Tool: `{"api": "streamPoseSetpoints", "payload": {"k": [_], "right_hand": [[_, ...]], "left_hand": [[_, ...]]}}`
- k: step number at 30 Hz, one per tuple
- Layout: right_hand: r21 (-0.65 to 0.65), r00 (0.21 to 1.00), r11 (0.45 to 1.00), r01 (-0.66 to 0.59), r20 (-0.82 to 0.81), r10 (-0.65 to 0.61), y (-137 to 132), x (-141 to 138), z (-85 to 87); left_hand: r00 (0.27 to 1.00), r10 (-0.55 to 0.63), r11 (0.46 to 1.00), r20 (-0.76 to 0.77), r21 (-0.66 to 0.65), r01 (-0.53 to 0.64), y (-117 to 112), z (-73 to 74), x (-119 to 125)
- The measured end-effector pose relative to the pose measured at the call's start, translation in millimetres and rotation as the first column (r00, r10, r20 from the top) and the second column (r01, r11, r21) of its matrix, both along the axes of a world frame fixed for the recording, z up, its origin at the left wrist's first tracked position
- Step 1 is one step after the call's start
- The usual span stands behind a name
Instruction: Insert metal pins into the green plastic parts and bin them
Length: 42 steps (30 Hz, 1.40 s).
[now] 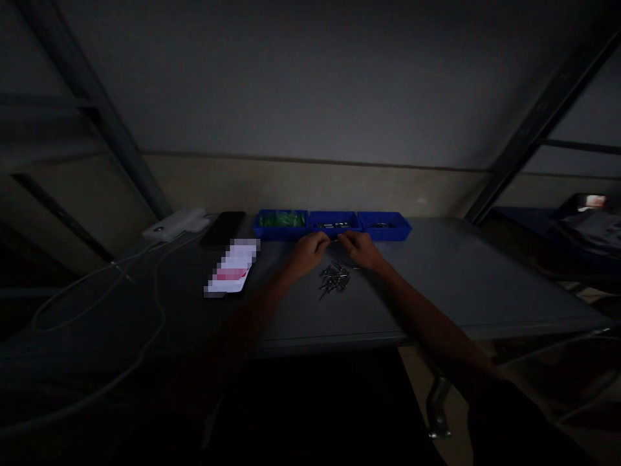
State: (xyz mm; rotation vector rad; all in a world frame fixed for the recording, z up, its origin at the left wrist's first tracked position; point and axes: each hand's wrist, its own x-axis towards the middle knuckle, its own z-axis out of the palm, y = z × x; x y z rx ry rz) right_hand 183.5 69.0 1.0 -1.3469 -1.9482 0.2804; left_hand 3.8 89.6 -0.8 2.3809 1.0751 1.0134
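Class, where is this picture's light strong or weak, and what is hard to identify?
Head view: dim overall, the lit white phone screen brightest and partly pixelated; same view: the left forearm lies in shadow; same view: small silver metal pieces glint faintly, and the thin, shiny piece between left hand and right hand is too dim to identify.

You can read no text, label, brand, number or sign anywhere here. The lit screen of the phone (235, 266) on your desk (436, 272) is broken into coarse blocks — you get a pale field with a pinkish-red band, and no legible characters. The small dark mark on the white device (177, 224) to the left is too small for you to make out. At the far right, the bright display (596, 201) is blurred — whatever it shows, you cannot read it. Nor can you read any lettering on the blue bins (388, 235).
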Motion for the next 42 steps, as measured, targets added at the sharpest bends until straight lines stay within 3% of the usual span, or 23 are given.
{"api": "streamPoseSetpoints", "payload": {"k": [6, 9, 12, 15, 18, 20, 23, 28, 33, 42], "right_hand": [[-0.022, 0.999, 0.999, -0.036, -0.021, 0.036, -3.5, -3.1, 1.1], [0.024, 1.000, 1.000, 0.018, 0.020, -0.019, -1.7, 1.5, 4.4], [0.086, 0.972, 0.968, 0.235, 0.007, -0.236, 6.8, 19.6, 6.6], [0.103, 0.860, 0.854, 0.510, -0.089, -0.503, 18.2, 49.1, 5.1], [0.052, 0.780, 0.782, 0.621, -0.138, -0.611, 24.7, 73.2, 2.4], [0.039, 0.778, 0.782, 0.622, -0.137, -0.613, 23.9, 76.6, 2.7], [0.035, 0.812, 0.812, 0.583, -0.063, -0.580, 16.1, 58.7, 6.7], [-0.002, 0.924, 0.948, 0.317, 0.227, -0.308, -1.3, 2.3, 7.8], [-0.026, 0.889, 0.959, 0.283, 0.382, -0.252, -7.0, -24.4, -0.8], [-0.054, 0.934, 0.977, 0.206, 0.310, -0.179, -6.4, -23.0, 1.8]], "left_hand": [[0.998, 0.053, 0.999, -0.041, -0.005, -0.053, -0.5, 0.1, -0.8], [0.995, 0.057, 0.998, -0.083, -0.036, -0.060, -2.0, -1.1, 0.5], [0.989, -0.004, 0.997, -0.150, -0.074, -0.007, -2.9, -4.2, 1.9], [0.965, -0.094, 0.991, -0.246, -0.111, 0.069, -3.3, -7.3, 3.8], [0.943, -0.102, 0.992, -0.316, -0.102, 0.074, -4.0, -8.3, 6.2], [0.935, -0.087, 0.994, -0.342, -0.089, 0.060, -4.6, -7.7, 7.2], [0.935, -0.046, 0.997, -0.353, -0.071, 0.022, -4.8, -6.2, 7.0], [0.960, 0.074, 0.997, -0.270, -0.011, -0.080, -1.7, -4.3, 4.8], [0.982, 0.111, 0.994, -0.154, 0.039, -0.106, -1.7, -2.5, 6.3], [0.992, 0.106, 0.994, -0.073, 0.039, -0.104, -5.0, 1.7, 7.8]]}}
